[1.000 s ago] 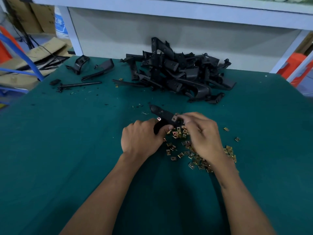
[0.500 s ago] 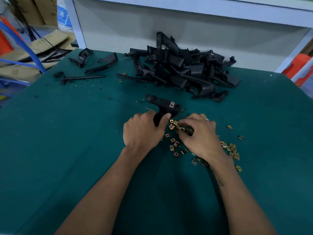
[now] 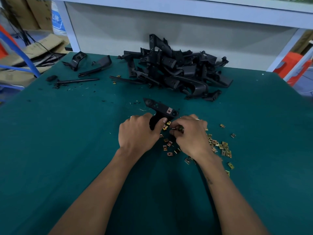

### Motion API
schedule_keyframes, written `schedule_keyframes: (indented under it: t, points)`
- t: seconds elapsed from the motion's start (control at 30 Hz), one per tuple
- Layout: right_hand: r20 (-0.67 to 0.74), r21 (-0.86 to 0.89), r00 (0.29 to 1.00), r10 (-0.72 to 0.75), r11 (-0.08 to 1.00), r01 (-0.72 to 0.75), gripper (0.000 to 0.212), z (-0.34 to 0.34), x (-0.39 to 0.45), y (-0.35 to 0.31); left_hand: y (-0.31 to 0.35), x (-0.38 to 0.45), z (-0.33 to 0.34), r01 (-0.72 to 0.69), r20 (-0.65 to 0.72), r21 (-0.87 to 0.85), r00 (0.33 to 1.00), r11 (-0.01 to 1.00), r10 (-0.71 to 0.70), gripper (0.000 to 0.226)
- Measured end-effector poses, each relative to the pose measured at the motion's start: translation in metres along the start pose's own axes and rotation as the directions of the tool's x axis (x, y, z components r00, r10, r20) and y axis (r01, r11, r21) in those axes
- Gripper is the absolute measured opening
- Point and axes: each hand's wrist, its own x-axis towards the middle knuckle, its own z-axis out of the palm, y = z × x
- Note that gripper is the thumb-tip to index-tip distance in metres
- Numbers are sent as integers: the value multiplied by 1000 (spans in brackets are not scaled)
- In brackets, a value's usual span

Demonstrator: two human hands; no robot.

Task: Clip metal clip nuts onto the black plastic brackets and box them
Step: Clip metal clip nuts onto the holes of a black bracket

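A matte black plastic bracket (image 3: pixel 160 110), T-shaped, is held just above the green felt table (image 3: pixel 67 150); its stem is gripped by the left hand (image 3: pixel 138 133), thumb curled round it. One square brassy clip nut (image 3: pixel 169 110) is seen on its bar. Right of the bracket, a nut from the scattered nuts (image 3: pixel 220 146) is pinched by the curled right hand (image 3: pixel 191 133). Beyond the bracket, a bracket pile (image 3: pixel 177 72) is heaped.

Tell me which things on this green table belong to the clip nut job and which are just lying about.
Job:
- bracket gripped by the left hand, one clip nut fitted
- loose clip nuts, right hand picking among them
- bracket pile

Lying about:
- black rod
- cardboard beyond the table
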Motion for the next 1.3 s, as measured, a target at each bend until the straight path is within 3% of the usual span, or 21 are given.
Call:
schedule_keyframes:
  t: [0.17,0.43,0.53,0.63,0.7,0.8,0.97,1.07,1.13,1.23,1.3]
  points:
    - [-33,319,987,155,938,-136,21,-12,0,10,1,-1,1,-23,21,-1,1000,1000,23,67]
    - [-94,598,948,305,779,-191,27,-21,3,14,1,-1,1,-48,-10,-58,999,997,48,62]
    - [-44,756,940,338,627,-190,22,-25,3,12,2,-2,0,-56,-26,-70,998,996,54,63]
    - [31,902,933,360,392,-181,20,-31,2,9,6,-3,-4,-44,-60,-115,997,992,38,60]
    - [71,928,943,324,326,-182,21,-33,0,6,10,-2,-7,-30,-112,-200,994,979,7,59]
    - [119,930,957,265,309,-201,21,-31,-2,-5,13,-1,-8,-92,-153,-357,987,930,39,50]
    - [202,954,942,266,163,-251,23,-32,-2,-15,8,-1,0,-235,-90,-618,969,750,230,5]
    - [280,954,935,219,43,-296,25,-40,-5,-13,9,-1,2,-316,-180,-643,948,697,264,28]
    - [290,951,933,213,46,-306,25,-41,-5,-13,9,-2,3,-348,-200,-620,937,703,287,32]
    - [185,932,940,287,251,-260,29,-37,-3,-14,10,-3,3,-301,-129,-578,951,758,280,37]
    - [118,908,946,301,353,-226,33,-35,-2,-15,11,-4,2,-251,-59,-553,963,795,264,29]
